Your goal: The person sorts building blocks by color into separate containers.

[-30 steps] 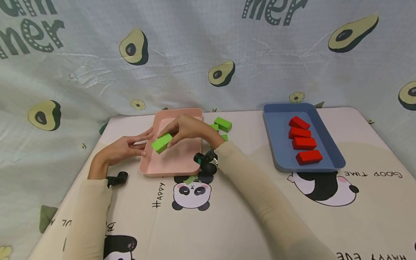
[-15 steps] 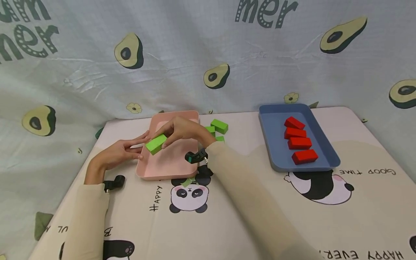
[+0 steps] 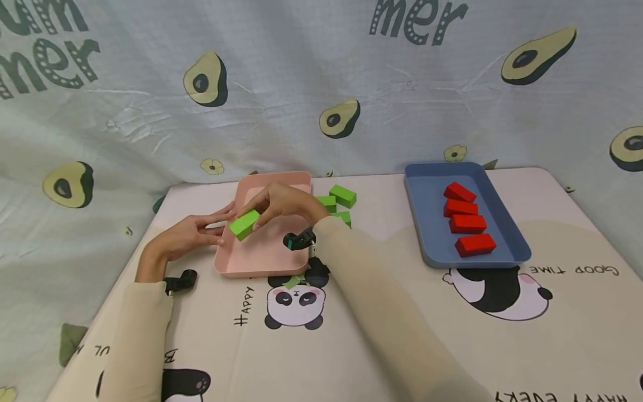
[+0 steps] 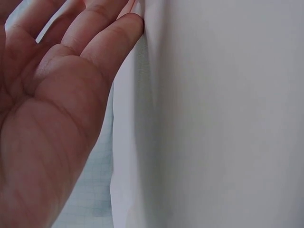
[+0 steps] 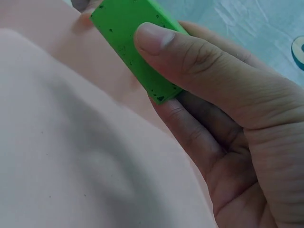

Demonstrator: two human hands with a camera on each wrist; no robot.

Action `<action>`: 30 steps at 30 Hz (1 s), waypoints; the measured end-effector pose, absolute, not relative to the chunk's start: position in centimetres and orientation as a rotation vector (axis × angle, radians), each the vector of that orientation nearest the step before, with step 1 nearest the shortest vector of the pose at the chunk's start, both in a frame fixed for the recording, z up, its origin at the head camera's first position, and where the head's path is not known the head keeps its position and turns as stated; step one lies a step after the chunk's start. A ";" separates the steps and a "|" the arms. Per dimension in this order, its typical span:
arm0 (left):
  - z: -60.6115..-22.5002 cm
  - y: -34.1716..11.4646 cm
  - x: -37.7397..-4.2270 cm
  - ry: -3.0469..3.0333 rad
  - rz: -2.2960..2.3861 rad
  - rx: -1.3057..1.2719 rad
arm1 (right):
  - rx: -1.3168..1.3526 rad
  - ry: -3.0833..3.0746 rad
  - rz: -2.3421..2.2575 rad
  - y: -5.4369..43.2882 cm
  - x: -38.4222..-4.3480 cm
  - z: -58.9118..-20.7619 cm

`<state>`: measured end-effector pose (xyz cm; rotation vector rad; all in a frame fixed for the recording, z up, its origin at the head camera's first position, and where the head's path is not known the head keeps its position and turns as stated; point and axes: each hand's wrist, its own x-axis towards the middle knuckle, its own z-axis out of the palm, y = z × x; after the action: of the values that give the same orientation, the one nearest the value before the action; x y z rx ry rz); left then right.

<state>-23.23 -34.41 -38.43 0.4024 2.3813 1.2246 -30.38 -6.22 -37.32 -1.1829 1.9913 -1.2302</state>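
Observation:
My right hand (image 3: 283, 202) pinches a green block (image 3: 244, 225) between thumb and fingers, above the left part of the pink tray (image 3: 266, 268). In the right wrist view the thumb lies across the face of the green block (image 5: 135, 45), which has small dark specks. My left hand (image 3: 188, 234) is at the tray's left side, its fairly straight fingers at the rim. The left wrist view shows that hand's palm and fingers (image 4: 61, 95) with nothing held. Several more green blocks (image 3: 344, 195) lie on the table just right of the pink tray, partly behind my right forearm.
A blue tray (image 3: 427, 240) on the right holds several red blocks (image 3: 468, 224) in a column. The table has a panda-print cloth (image 3: 351, 346). Behind its far edge hangs a curtain (image 3: 281, 67) printed with avocados.
The green block in my right hand has shifted slightly left over the pink tray, toward my left hand. My left hand stays at the tray's rim. The view has shifted a little.

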 end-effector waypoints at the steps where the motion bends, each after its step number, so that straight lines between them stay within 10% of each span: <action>1: -38.5 -34.4 -23.2 2.386 1.216 0.401 | -1.182 1.982 -1.229 -6.3 -30.4 -37.5; 30: -39.0 -34.6 -23.5 2.364 1.244 0.452 | -1.157 2.043 -1.016 -7.9 -29.8 -39.1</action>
<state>-23.53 -34.64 -38.97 0.4516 2.3644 1.2441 -29.81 -7.87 -39.11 -1.1567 2.0429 -1.0158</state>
